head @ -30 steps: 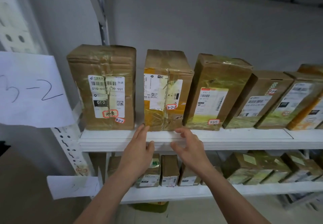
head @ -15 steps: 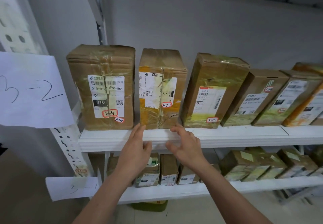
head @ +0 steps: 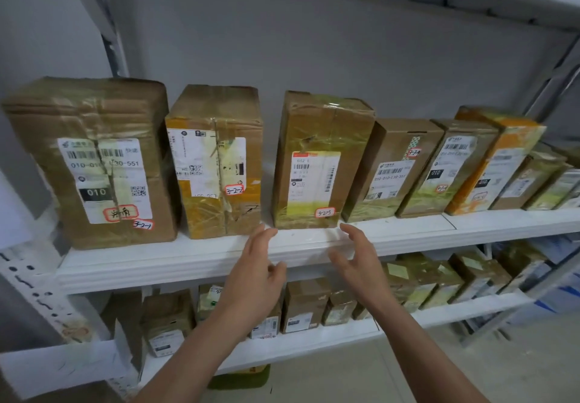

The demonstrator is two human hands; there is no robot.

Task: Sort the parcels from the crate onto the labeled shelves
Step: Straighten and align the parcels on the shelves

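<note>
Brown taped parcels stand in a row on the upper white shelf (head: 194,255). From the left they carry handwritten tags: parcel 3-2-1 (head: 94,164), parcel 3-2-2 (head: 216,160), parcel 3-2-3 (head: 317,160). My left hand (head: 254,274) and my right hand (head: 357,264) hover just in front of the shelf edge below parcel 3-2-3, one at each of its lower corners. The fingers of both hands are spread and hold nothing. No crate is in view.
More parcels (head: 420,167) lean rightward along the same shelf. Smaller parcels (head: 304,305) fill the lower shelf (head: 314,340). A perforated white upright (head: 34,289) stands at the left, with paper labels (head: 62,368) fixed to it. A grey wall lies behind.
Both hands have shifted right, from in front of parcel 3-2-2 to in front of parcel 3-2-3. The view has turned right as well.
</note>
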